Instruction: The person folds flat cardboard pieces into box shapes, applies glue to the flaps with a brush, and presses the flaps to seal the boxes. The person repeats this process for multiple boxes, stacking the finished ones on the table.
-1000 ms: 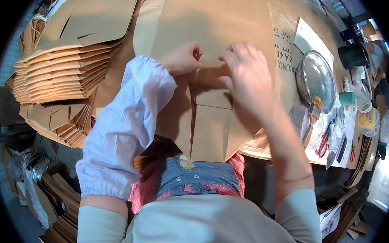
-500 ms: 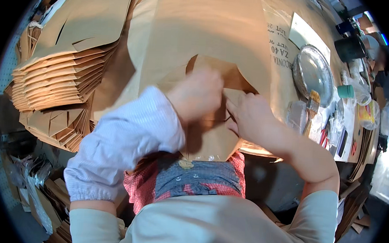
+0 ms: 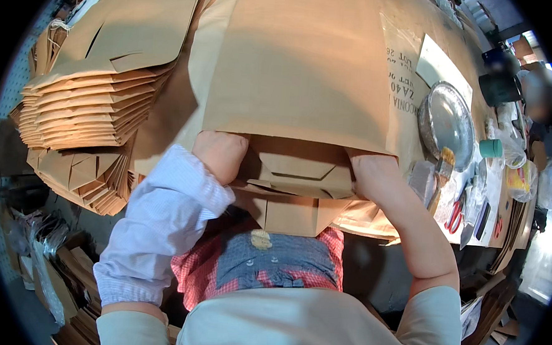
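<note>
At the near edge of the table (image 3: 416, 6), right in front of your apron (image 3: 250, 255), lies the brown paper bag (image 3: 297, 73), flat and with its broad face up. The end facing you gapes. Your left hand (image 3: 221, 155) is at the left corner of that mouth and your right hand (image 3: 373, 174) at the right corner, with the fingers of both tucked in under the upper layer. The paper hides the fingertips, so I cannot tell whether you are pinching the layers or only pressing outward with loose fingers.

Between your hands, folded panels (image 3: 301, 166) show in the shadow inside. Nearer to you, a creased flap (image 3: 290, 215) reaches over the table edge; whether it belongs to this bag or to one below, I cannot tell.

The step in hand looks to be spreading this end and working its folds. As I judge it, the next move calls for an even pull at both corners, with the creases squared, so that the paper neither skews nor tears.

To your left stands a stack of folded bags (image 3: 95, 110). To your right, well apart from the mouth, are a metal bowl (image 3: 449, 116), a brush (image 3: 446, 161) and red scissors (image 3: 455, 216).
</note>
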Available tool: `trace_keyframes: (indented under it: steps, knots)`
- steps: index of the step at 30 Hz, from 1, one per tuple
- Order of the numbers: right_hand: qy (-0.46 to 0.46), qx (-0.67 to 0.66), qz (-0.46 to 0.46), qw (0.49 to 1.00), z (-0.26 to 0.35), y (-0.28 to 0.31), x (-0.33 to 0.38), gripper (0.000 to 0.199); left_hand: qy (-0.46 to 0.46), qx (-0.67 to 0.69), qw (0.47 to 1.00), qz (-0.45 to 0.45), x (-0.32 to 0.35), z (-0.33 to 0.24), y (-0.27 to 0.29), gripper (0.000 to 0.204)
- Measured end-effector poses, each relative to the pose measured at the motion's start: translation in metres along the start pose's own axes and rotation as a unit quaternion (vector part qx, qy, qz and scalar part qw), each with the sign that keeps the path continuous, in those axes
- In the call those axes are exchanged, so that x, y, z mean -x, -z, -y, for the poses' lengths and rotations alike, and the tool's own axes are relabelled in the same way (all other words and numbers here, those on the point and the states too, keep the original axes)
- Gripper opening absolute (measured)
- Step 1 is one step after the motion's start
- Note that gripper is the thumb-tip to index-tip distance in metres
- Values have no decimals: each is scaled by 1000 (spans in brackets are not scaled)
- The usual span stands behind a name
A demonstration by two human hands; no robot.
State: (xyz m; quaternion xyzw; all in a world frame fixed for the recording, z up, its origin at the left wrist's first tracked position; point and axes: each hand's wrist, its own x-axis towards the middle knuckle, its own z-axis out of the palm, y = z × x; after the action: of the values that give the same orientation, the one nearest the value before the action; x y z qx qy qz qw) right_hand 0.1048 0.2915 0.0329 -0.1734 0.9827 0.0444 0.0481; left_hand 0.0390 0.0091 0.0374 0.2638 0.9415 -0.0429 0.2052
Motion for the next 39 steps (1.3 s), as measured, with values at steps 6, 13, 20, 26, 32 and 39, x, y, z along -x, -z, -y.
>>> trace_keyframes:
  steps: [6,13,20,26,32,39]
  knots:
    - [95,-336,262,900,-19,23,-4,20,-212,330,919,-37,-7,13,-5,30]
    - [48,-266,32,962,-1,16,-2,15,-244,304,919,55,-12,25,13,30]
    - [-32,-166,3,986,10,5,-7,17,-52,306,942,-130,-27,-9,-27,16]
    - [-96,-29,-145,984,-67,45,121,46,-98,330,939,-4,-7,-1,3,50]
    - [-49,10,-203,978,-119,14,181,33,-135,114,982,-63,13,-22,-1,82]
    - [-362,-439,-264,779,-200,10,100,14,-134,58,988,-53,23,-23,12,83]
